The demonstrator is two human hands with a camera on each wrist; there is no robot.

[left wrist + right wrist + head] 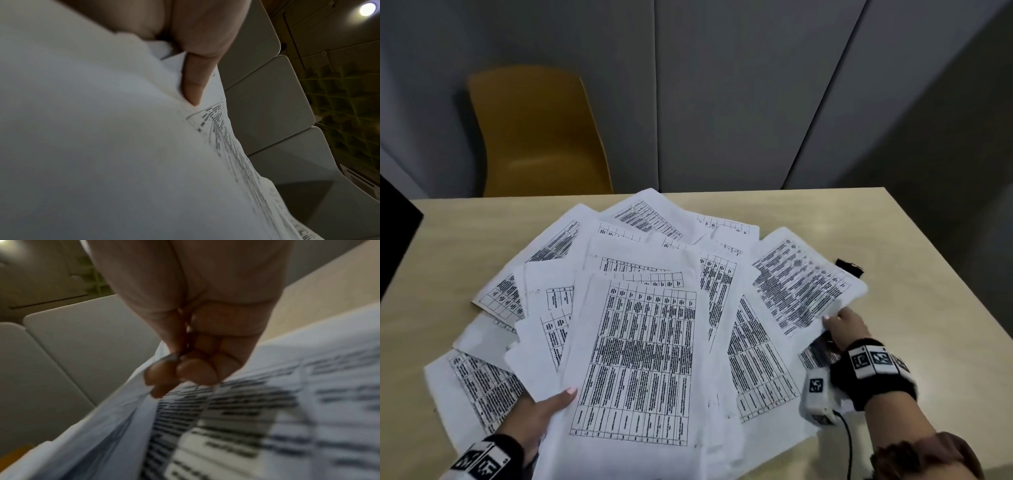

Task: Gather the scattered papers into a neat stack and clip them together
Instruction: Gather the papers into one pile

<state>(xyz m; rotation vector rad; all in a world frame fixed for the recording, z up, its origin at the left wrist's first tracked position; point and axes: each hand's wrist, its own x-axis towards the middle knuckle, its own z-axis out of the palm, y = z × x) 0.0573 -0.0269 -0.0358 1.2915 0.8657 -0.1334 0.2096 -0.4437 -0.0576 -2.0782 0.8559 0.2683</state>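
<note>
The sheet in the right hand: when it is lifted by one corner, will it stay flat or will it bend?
It will probably bend. The right hand pinches the sheet only at its near edge, and that edge already curls. It looks thin and light, so it should lift easily. Where it overlaps the other papers it may drag them along.

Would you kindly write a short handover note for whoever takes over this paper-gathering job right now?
Left hand: grips the near edge of a raised bundle of printed sheets, thumb on top.
Right hand: pinches the near edge of the rightmost sheet, which is lifted off the table.
Papers: the rest are fanned, overlapping, across the table; a small black object, possibly the clip, lies just beyond the rightmost sheet.
Done: gathering has begun, with some sheets in hand.
Left: collect the remaining sheets, square the edges into one stack, clip them.
</note>
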